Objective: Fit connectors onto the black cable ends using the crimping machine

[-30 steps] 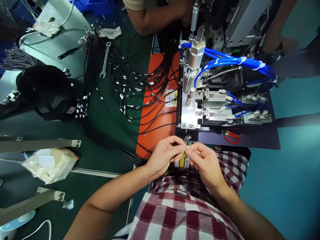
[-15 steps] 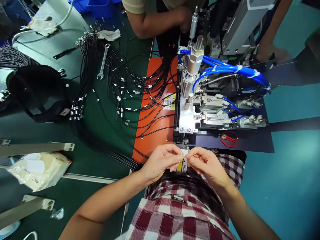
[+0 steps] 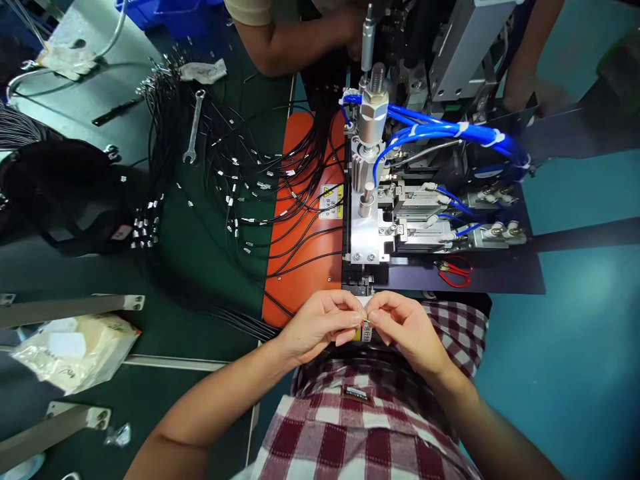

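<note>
My left hand (image 3: 325,321) is closed in a pinch, thumb against forefinger, in front of my checked apron. Close against it, my right hand (image 3: 407,327) is pinched too, and the fingertips nearly meet. Between them show tiny thin coloured wires (image 3: 367,322), with bits of red and green; most of their length is hidden by the fingers. Just behind the fingertips is a yellow and white label (image 3: 367,333) on the machine's near end. Beyond the hands stands the pneumatic machine (image 3: 367,233) with its metal cylinders and blue air hoses.
Black cables (image 3: 240,200) with metal ends spread over the green table and an orange plate (image 3: 277,293). A wrench (image 3: 195,127) lies among them. Red-handled scissors (image 3: 456,272) rest at right. A plastic bag (image 3: 75,350) lies at left. Another person's arm (image 3: 300,47) is across the table.
My right hand has come closer to the left, and the fingertips now nearly meet. Coloured wires show more clearly between them. The whole view has shifted slightly.
</note>
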A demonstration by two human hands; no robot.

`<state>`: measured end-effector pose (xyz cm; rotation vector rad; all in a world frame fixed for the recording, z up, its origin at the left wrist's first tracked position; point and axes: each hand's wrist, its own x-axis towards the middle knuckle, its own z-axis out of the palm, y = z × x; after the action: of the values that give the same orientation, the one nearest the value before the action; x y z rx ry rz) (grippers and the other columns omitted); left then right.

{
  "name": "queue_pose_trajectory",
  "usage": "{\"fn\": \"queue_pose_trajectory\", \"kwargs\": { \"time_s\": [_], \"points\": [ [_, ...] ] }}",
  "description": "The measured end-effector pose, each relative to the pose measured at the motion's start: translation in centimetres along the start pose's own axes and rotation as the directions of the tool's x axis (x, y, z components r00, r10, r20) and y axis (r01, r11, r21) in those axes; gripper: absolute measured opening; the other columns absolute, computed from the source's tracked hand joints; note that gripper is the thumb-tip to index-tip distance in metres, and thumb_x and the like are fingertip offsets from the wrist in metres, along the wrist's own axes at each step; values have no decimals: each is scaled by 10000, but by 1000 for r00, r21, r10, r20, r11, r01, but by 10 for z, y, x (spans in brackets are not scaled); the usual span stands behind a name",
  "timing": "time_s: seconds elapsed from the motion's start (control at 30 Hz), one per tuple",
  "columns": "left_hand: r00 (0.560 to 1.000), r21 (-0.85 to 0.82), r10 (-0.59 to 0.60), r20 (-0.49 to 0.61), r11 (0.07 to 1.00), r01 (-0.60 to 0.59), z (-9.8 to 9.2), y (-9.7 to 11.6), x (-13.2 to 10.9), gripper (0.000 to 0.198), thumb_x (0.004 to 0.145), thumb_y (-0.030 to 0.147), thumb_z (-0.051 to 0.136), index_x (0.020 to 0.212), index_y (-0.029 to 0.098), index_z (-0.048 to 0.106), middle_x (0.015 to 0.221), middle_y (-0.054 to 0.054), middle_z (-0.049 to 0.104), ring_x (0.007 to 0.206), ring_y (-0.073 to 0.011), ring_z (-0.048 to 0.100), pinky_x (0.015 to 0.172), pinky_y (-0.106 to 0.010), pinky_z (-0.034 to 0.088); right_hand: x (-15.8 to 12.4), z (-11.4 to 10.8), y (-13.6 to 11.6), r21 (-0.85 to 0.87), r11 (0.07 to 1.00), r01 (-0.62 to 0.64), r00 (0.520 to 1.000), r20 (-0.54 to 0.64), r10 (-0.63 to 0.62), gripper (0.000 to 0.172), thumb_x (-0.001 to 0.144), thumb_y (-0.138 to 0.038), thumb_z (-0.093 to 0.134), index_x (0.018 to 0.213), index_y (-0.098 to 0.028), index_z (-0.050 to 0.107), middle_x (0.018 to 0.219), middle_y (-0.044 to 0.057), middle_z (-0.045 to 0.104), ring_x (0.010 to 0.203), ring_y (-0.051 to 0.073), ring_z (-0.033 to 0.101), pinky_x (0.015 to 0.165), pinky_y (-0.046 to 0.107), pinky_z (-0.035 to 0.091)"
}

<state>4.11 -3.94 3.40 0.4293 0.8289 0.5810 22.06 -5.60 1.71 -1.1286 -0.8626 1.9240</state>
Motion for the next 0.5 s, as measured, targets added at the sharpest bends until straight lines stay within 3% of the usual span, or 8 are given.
{"fn": "queue_pose_trajectory", "kwargs": {
  "time_s": [0.17,0.5],
  "points": [
    [1000,-17,10,5,1000,-10,1,1,0,191,724,237,769,767,95,648,645,7,573,443,-23,446,441,-165,281,-1,0,5,21,997,69,998,15,-69,167,855,-342,670,827,-180,642,584,-49,476,466,56,364,445,207,262],
    [1000,-29,9,21,1000,-9,-1,1,1,191,721,232,768,771,93,648,657,-7,597,440,-29,469,427,-160,267,0,0,6,13,998,65,997,41,-66,155,856,-322,671,823,-179,622,650,-36,493,484,53,338,441,206,245]
  ]
}}
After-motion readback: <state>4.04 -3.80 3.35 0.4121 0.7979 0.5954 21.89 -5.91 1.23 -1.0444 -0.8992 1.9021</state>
